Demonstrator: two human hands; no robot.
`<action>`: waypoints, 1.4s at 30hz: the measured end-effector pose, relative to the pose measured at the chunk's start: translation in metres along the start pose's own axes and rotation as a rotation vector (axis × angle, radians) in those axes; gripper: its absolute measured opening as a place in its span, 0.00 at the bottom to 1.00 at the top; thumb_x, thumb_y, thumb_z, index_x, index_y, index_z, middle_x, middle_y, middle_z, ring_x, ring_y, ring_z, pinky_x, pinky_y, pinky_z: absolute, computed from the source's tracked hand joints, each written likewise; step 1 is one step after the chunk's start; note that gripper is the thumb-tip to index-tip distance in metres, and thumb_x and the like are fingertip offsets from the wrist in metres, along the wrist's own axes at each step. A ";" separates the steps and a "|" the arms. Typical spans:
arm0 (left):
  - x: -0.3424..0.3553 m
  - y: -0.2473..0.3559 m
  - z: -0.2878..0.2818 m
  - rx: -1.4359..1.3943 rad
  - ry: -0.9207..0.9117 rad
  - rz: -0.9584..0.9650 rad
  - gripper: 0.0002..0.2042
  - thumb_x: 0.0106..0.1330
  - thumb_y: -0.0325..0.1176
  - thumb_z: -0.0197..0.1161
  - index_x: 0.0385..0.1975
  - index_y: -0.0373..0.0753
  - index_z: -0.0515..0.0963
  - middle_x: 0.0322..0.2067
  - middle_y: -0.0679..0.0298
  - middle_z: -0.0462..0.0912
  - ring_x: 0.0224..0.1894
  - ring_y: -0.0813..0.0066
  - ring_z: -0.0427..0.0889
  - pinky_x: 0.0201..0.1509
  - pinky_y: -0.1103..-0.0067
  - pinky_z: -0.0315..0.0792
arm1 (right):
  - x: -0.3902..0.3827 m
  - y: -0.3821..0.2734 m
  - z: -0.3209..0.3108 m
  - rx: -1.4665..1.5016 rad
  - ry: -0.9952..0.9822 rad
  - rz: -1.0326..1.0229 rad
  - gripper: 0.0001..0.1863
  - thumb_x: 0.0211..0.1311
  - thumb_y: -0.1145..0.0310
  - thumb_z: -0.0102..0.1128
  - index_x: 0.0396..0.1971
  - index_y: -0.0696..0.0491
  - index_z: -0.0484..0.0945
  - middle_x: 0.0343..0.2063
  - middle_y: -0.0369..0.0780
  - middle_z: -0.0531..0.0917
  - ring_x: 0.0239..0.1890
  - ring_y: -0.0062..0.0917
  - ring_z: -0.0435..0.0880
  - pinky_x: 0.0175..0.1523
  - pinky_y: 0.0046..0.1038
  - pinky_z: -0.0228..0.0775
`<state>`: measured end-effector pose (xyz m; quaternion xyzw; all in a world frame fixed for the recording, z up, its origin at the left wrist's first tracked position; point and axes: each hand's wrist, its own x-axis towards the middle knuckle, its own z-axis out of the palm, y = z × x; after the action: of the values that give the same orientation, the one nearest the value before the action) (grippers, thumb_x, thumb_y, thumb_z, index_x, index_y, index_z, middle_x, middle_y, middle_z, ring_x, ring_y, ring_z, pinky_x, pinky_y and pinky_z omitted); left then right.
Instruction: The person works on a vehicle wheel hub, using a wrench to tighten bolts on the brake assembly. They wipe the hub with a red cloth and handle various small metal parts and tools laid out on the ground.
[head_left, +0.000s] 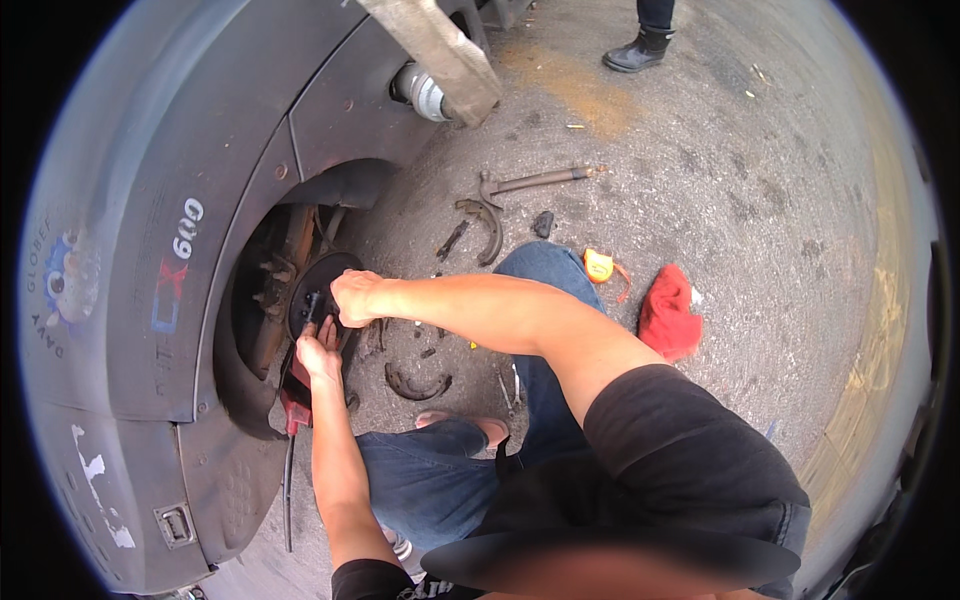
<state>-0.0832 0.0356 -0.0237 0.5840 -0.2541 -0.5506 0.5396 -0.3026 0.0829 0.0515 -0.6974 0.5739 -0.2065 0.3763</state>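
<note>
At the open wheel arch of a grey vehicle panel (150, 380) is a round dark plate (305, 285) with fittings at its middle. My left hand (320, 350) reaches up to these fittings from below, its fingers extended and apart against the plate. Just above and right of it, my right hand (353, 296) is closed at the plate's right side; what it grips is hidden. A red jack-like tool (295, 412) with a long dark bar stands below the arch. A curved dark metal part (415, 385) lies on the pavement beside my legs.
A hammer (530, 182), another curved part (492, 235), a yellow tape measure (598, 266) and a red cloth (668, 310) lie on the pavement. A silver cylinder (425, 95) and pale beam (460, 70) project from the vehicle. Another person's boot (635, 52) stands at the top.
</note>
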 end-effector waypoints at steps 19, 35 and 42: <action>-0.001 0.002 0.034 0.181 0.284 0.101 0.11 0.63 0.22 0.63 0.45 0.26 0.78 0.39 0.56 0.84 0.33 0.65 0.86 0.39 0.75 0.78 | -0.038 0.057 -0.075 -0.071 0.129 0.079 0.24 0.53 0.73 0.65 0.52 0.64 0.80 0.57 0.55 0.78 0.60 0.44 0.79 0.64 0.35 0.72; -0.008 0.004 0.048 0.184 0.305 0.123 0.17 0.63 0.28 0.70 0.47 0.24 0.77 0.39 0.54 0.84 0.31 0.64 0.85 0.37 0.73 0.77 | -0.045 0.058 -0.085 -0.066 0.143 0.075 0.26 0.54 0.73 0.65 0.54 0.67 0.77 0.58 0.57 0.77 0.60 0.45 0.79 0.63 0.35 0.73; -0.010 0.007 0.047 0.158 0.309 0.123 0.21 0.61 0.31 0.74 0.48 0.24 0.76 0.39 0.54 0.84 0.30 0.63 0.84 0.37 0.73 0.77 | -0.037 0.059 -0.079 -0.071 0.135 0.084 0.25 0.53 0.72 0.65 0.52 0.67 0.78 0.57 0.57 0.77 0.60 0.44 0.80 0.63 0.35 0.74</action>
<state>-0.1269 0.0266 -0.0051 0.6854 -0.2460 -0.3986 0.5575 -0.4075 0.0922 0.0621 -0.6700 0.6338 -0.2167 0.3201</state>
